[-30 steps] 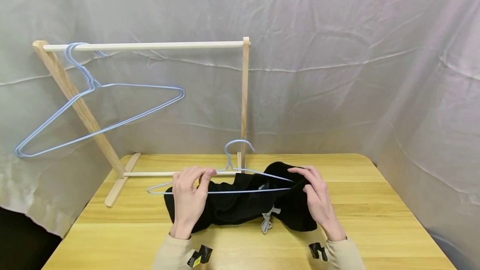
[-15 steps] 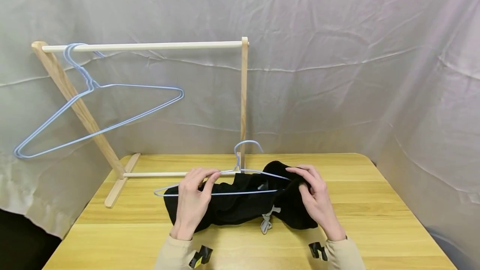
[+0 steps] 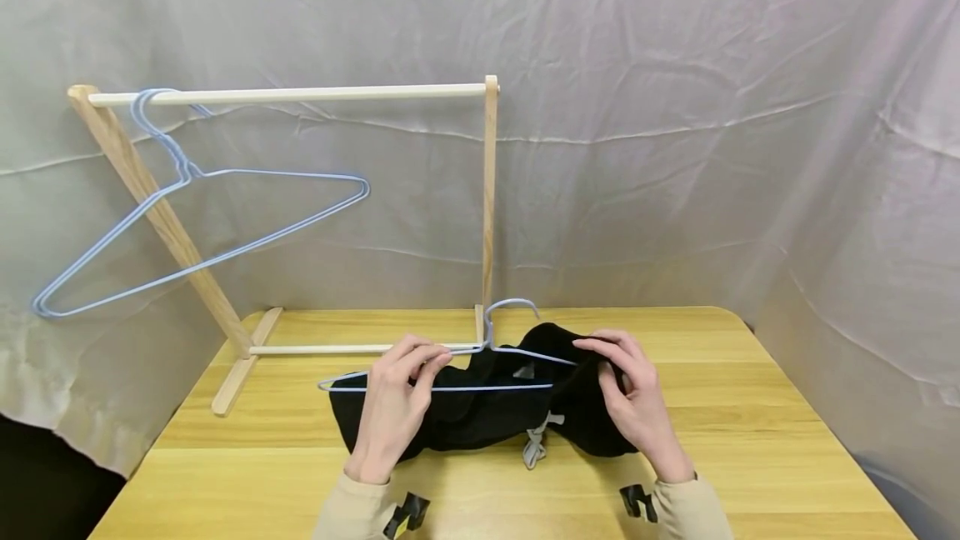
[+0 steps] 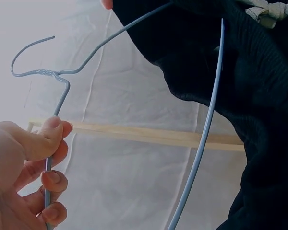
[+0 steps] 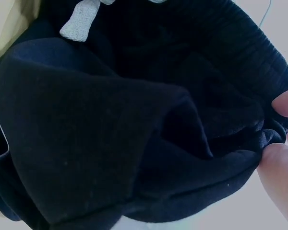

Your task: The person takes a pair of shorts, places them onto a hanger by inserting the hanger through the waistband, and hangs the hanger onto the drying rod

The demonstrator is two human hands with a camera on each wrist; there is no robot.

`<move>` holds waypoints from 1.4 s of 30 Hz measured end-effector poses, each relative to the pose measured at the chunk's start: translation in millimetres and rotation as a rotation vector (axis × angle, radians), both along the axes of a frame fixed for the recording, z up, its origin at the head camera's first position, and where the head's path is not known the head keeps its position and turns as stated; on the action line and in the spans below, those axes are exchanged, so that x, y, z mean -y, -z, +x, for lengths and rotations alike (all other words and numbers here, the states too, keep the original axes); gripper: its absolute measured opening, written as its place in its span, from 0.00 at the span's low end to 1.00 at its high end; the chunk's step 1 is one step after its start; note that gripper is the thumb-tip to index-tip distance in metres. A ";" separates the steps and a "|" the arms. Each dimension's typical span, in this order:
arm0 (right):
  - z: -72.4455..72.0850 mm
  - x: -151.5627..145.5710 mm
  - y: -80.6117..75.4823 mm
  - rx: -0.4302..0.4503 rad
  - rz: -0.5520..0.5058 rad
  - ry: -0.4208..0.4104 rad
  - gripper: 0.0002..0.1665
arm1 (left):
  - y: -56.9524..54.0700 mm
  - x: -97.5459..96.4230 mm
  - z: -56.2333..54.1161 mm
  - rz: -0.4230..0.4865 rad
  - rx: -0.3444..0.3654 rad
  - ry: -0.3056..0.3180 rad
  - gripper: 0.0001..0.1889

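Note:
A light blue wire hanger (image 3: 491,388) is held level over the table, its hook pointing up. My left hand (image 3: 397,402) grips its upper wire left of the hook; in the left wrist view the fingers (image 4: 53,179) curl around that wire. The hanger's right end disappears inside the waist opening of black drawstring pants (image 3: 480,423), which have a gathered waistband and a grey tied cord (image 3: 534,447). At the right side of that opening, my right hand (image 3: 633,394) pinches the waistband (image 5: 259,62) between thumb and fingers. The bunched cloth lies on the table.
Behind and to the left stands a wooden clothes rack (image 3: 300,95) with a white top bar. More blue wire hangers (image 3: 180,177) hang at its left end. The wooden table (image 3: 720,440) ends at a grey curtain (image 3: 637,148).
My left hand has moved the hanger to the right, and its right end has gone deeper into the pants. The hook now sits lower. My right hand stays at the waistband.

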State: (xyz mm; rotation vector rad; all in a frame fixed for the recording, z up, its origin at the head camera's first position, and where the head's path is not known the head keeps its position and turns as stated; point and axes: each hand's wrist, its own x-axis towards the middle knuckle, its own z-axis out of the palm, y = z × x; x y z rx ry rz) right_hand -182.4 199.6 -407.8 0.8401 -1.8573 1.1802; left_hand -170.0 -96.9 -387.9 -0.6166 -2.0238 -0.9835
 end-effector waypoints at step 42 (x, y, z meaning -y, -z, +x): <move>4.5 19.6 1.1 -0.080 0.108 0.021 0.36 | 15.4 -42.6 1.5 -0.121 -0.107 -0.044 0.04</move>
